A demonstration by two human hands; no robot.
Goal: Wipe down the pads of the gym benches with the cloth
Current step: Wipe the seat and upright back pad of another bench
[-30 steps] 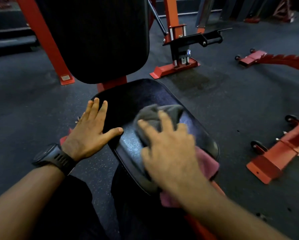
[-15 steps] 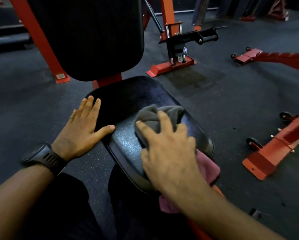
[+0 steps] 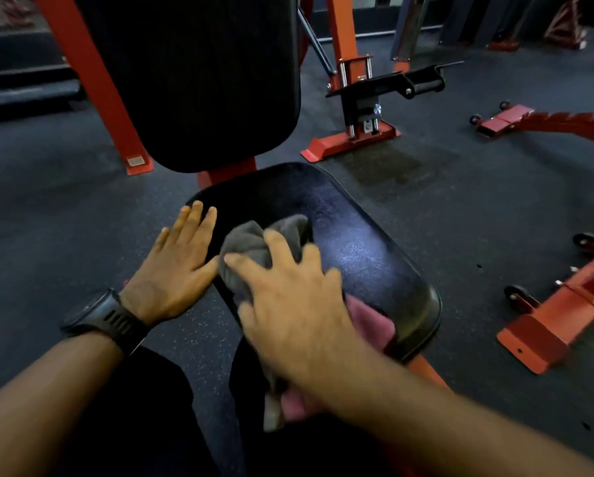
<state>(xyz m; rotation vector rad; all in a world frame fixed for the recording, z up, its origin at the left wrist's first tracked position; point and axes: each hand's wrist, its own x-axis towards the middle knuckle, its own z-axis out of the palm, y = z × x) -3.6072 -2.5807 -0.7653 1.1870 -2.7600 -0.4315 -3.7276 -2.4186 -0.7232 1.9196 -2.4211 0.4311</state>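
While my right hand (image 3: 290, 304) presses the bunched grey cloth (image 3: 254, 246) flat against the seat pad (image 3: 357, 246), I am in the middle of the wiping step itself, working on the near left part of this pad. The fingers (image 3: 282, 244) of that hand are spread over the cloth and curled a little into it, so I hold it by pressing down on it rather than in a tight fist. A pink cloth (image 3: 368, 321) shows under the heel of the same hand and hangs off the near edge of the pad; I cannot tell whether it is a second cloth or the other face of the grey one. My left hand (image 3: 175, 270) lies open and flat, fingers together, on the left rim of the seat pad, just beside the cloth, with a black watch (image 3: 106, 316) on the wrist; it holds nothing and I judge it is only steadying me.

The far and right parts of the seat pad shine under the light. The upright back pad (image 3: 192, 77) stands behind it, untouched by either hand.

Next, I think, comes a sweep of the cloth across to the right and far edges, keeping even pressure, and then up to the back pad.
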